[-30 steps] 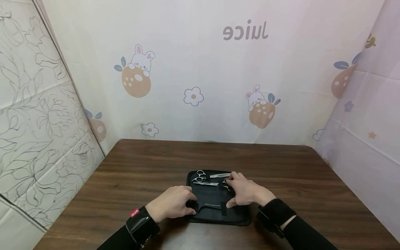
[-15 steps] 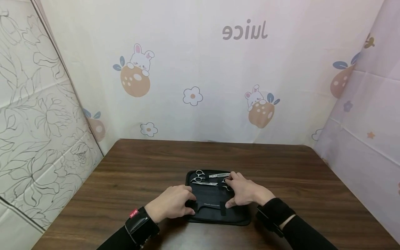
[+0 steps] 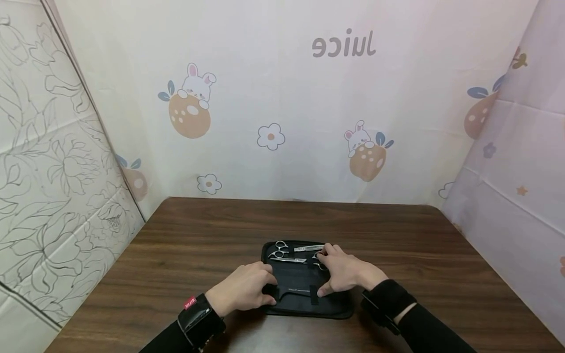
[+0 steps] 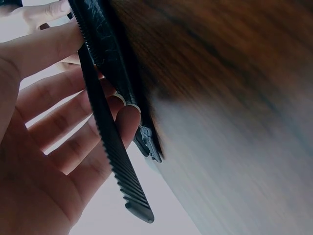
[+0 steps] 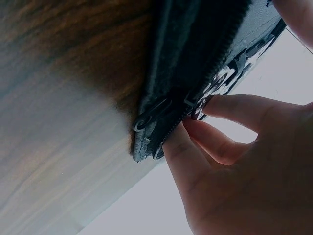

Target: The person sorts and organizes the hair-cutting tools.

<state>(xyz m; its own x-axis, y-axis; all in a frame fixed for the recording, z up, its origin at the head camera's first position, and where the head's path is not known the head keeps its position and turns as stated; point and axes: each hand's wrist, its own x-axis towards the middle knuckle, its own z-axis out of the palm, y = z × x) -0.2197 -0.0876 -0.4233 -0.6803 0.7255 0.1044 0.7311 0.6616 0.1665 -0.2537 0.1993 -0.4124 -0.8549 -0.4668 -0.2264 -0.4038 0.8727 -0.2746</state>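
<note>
A black zip case [image 3: 293, 273] lies on the table with its inner side facing up. Silver scissors [image 3: 279, 254] are strapped along its far part, and a black comb [image 3: 296, 291] lies across the near part. My left hand [image 3: 243, 288] holds the case's left edge; in the left wrist view its thumb touches the comb [image 4: 115, 142], whose ridged end juts past the edge. At the right side, my right hand [image 3: 346, 269] holds the case, fingertips at the scissor rings and thumb near a strap [image 3: 314, 295]. The right wrist view shows bent fingers over the zip [image 5: 171, 129].
The brown wooden table [image 3: 198, 225] reaches back to a pale printed curtain [image 3: 273, 88]. Floral panels [image 3: 66, 162] stand at the left, and another pale curtain [image 3: 521, 196] hangs on the right. A zip pull [image 5: 149, 115] hangs from the case's edge.
The view has shifted slightly. Both hands and the case keep the same places relative to each other.
</note>
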